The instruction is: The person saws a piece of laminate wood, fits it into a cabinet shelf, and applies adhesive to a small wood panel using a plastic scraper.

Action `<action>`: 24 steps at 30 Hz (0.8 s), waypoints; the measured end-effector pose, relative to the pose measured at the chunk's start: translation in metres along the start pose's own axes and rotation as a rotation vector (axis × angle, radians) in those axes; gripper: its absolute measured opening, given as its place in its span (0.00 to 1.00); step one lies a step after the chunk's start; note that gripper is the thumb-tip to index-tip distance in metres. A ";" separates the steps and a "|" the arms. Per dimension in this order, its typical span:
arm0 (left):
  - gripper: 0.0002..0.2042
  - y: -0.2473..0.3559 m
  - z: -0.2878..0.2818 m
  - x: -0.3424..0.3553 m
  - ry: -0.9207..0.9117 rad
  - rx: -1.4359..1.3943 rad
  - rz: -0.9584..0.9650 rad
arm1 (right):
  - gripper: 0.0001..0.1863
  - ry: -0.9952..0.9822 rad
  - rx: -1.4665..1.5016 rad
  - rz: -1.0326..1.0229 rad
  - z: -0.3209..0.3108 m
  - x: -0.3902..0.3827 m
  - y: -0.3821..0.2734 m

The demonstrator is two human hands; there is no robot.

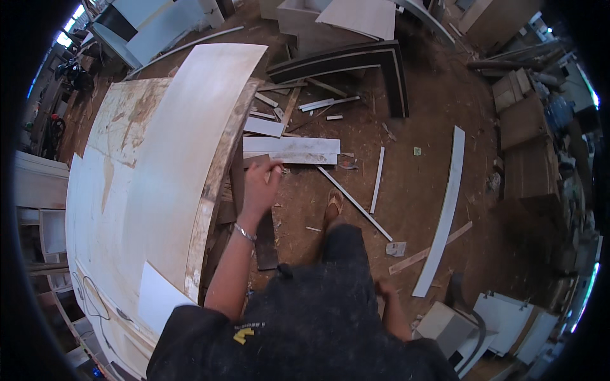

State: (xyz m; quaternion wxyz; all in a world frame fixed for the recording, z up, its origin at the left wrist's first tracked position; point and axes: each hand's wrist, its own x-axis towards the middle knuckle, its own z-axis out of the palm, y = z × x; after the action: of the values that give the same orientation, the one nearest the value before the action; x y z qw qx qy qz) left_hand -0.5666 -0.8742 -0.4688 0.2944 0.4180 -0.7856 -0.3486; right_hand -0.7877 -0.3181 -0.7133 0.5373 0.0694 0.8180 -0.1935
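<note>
On our left stands a wide worktable (105, 171), its outline bent by the lens. Our dark shirt (305, 311) covers the lower middle and hides the floor there. A long pale panel (184, 120) lies along the worktable's right side, over part of its stained top. Beyond, we see a black angled frame (399, 76); to our right a long white strip (443, 209) lies across a bare wooden slat (419, 257). The white boards (308, 145) lie on the floor just past our left hand (259, 190), their left ends hidden behind the worktable's edge. That hand is half open, fingers loosely bent, apparently empty; we cannot tell whether it touches anything. Our right hand (385, 290) hangs low, partly hidden by the shirt, its grip unclear. On the shirt, pale lettering sits beside a yellow mark (243, 334).
</note>
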 end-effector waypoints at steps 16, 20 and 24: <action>0.18 -0.210 -0.041 0.363 0.640 0.696 -0.783 | 0.14 -0.194 -0.099 -0.928 -0.046 0.058 -1.013; 0.14 -0.244 -0.047 0.448 0.879 0.744 -0.912 | 0.13 -0.395 -0.222 -0.873 0.014 0.113 -1.125; 0.19 -0.235 -0.033 0.473 0.894 0.672 -0.949 | 0.13 -0.433 -0.550 -0.863 0.039 0.186 -1.192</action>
State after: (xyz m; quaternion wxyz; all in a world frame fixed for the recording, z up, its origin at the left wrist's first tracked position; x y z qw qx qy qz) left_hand -0.6614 -1.3874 -0.5547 0.2602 0.8833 -0.3892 0.0249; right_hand -1.2142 -1.4426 -0.6066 0.5635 -0.4561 0.6634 -0.1854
